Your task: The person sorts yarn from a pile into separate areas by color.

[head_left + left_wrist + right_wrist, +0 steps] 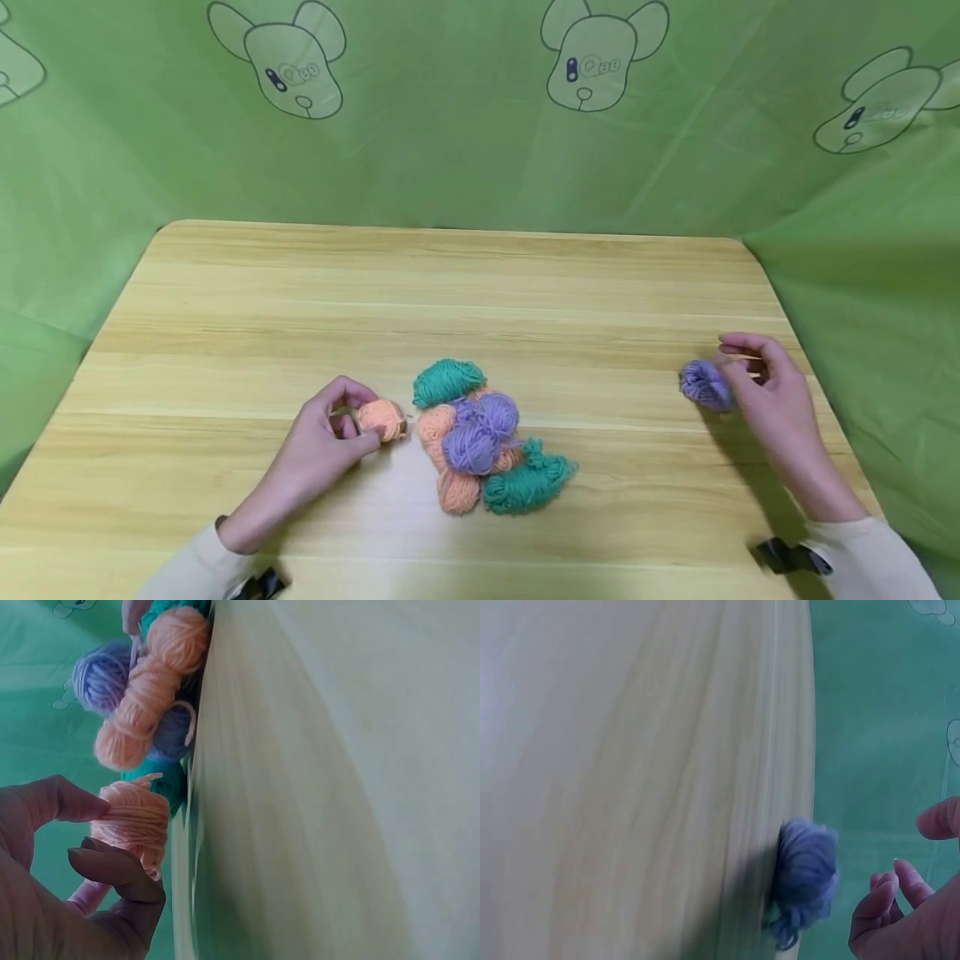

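Between the thumb and fingers of my left hand (322,437) is a small peach yarn ball (381,419), pinched at the left of a yarn pile. The left wrist view shows the same yarn ball (135,825) with its wound strands and a loose end. My right hand (772,400) is at the far right, beside a purple yarn ball (705,385) on the table. In the right wrist view a gap separates its fingers from that purple yarn (805,870), and they hold nothing.
Mid-table, the pile has purple yarn balls (472,446), peach skeins (457,492), a green skein (448,382) behind and another green skein (528,485) in front. Green cloth (450,167) hangs behind the wooden table (300,283) and along its sides.
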Demonstrator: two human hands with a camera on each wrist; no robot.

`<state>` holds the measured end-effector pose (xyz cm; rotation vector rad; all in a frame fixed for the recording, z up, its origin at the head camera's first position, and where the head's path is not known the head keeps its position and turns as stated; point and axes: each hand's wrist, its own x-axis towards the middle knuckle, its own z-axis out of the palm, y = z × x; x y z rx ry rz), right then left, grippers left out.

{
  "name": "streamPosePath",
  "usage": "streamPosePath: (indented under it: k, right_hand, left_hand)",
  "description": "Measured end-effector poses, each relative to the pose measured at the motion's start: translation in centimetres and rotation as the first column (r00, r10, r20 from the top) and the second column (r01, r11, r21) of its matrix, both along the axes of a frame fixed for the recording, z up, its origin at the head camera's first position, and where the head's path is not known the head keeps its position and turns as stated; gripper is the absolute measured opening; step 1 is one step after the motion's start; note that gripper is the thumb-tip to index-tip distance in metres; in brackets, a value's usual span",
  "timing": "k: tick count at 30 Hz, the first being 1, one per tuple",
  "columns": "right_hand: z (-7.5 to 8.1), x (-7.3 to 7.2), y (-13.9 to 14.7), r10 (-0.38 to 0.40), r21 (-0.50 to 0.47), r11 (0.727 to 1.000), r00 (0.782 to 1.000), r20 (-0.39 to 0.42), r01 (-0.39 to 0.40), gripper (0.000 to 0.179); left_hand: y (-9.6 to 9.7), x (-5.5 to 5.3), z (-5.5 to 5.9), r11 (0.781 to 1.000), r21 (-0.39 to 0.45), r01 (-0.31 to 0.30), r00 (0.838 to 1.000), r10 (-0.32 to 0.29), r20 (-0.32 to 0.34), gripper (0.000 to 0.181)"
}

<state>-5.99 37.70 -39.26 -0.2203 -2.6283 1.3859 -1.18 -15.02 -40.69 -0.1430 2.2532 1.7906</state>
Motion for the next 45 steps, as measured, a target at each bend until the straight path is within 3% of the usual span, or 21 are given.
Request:
streamPosePath:
  k: [15, 26, 39, 45]
  right_hand:
    - [0.6, -1.1, -4.4, 0.132, -0.039, 0.99, 0.99, -0.046, -0.133, 0.022]
    - [1.4, -0.9, -7.0, 0.226, -0.061, 0.971, 0.971, -0.076, -0.231, 0.022]
    - [2.6, -0.4, -9.8, 0.344, -0.086, 0.933, 0.936, -0.071, -0.349, 0.025]
    - [3.4, -0.2, -10.5, 0.437, -0.07, 0.894, 0.896, -0.074, -0.442, 0.026]
  left_hand:
    - [-4.0, -1.3, 0.8, 0.992, -0.011, -0.122, 0.99, 0.121, -0.071, 0.041]
    - [-6.1, -1.8, 1.0, 0.974, -0.019, -0.225, 0.97, 0.223, -0.092, 0.04]
    - [-9.1, -2.5, 0.5, 0.934, 0.021, -0.356, 0.933, 0.357, -0.051, 0.032]
    - [-9.7, -2.5, 0.5, 0.919, 0.069, -0.389, 0.92, 0.391, -0.029, 0.031]
